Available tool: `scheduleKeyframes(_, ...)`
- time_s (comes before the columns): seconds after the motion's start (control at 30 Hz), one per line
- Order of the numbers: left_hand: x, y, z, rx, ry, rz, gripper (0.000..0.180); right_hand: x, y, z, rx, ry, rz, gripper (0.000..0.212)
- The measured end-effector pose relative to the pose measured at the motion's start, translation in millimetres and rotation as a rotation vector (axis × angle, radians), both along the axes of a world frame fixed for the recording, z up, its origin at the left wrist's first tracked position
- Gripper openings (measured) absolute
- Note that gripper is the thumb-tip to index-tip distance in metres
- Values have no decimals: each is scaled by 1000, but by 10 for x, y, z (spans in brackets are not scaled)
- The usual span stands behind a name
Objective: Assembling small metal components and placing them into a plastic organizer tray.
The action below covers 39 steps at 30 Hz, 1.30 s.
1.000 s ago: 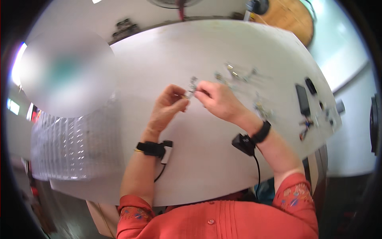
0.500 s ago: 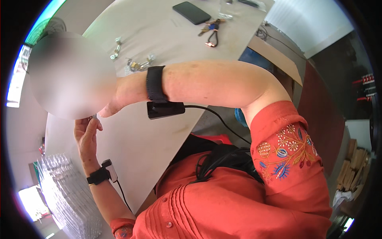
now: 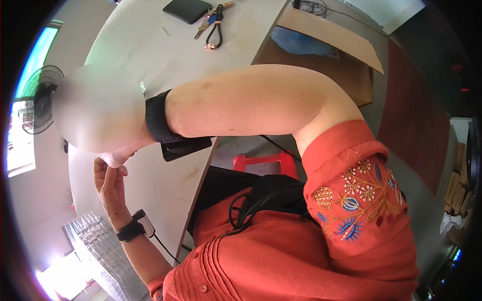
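My right forearm stretches across the middle of the view, with a black wrist band [image 3: 158,118] and a small black sensor box [image 3: 183,146] under it. My right hand [image 3: 118,158] is almost wholly hidden behind a blurred patch; only a bit of its fingers shows. My left hand [image 3: 110,180] is raised at the lower left, fingers close together and pointing up, touching those fingers. A black band with a small wired device [image 3: 134,228] sits on the left wrist. I cannot see whether anything small is held between the hands.
The white table [image 3: 150,45] carries a black phone [image 3: 188,9] and a bunch of keys on a clip [image 3: 213,27] at the top. A clear plastic compartment tray [image 3: 95,248] lies lower left. A red stool [image 3: 261,163], cardboard [image 3: 326,32] and a fan [image 3: 37,100] are around.
The view has swung and tilted steeply to the right. My hands, over the table's middle a second ago, now sit at the left with my right arm filling the frame.
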State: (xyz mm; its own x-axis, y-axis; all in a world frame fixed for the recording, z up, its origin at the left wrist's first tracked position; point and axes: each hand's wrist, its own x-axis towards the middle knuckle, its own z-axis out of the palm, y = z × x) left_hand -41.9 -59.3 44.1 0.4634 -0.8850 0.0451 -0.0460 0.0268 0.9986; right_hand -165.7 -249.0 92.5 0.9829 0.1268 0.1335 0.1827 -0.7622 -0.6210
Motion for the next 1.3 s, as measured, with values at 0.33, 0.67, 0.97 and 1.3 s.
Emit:
scheduleKeyframes(0.33, -111, -89, 53, 24, -42, 22, 26, -179, -118, 136, 94, 192, -21, 25)
scheduleKeyframes(0.67, -175, -41, 8, 42, -195, 99, 22, -334, -172, 95, 47, 134, 6, 20)
scheduleKeyframes(0.97, 194, 307, -238, 156, -159, 217, 21, -431, -598, 180, 92, 282, -46, 21)
scheduleKeyframes(1.3, 222, 404, -241, 403, -256, 469, 21, -83, -891, -114, 245, 171, 52, 17)
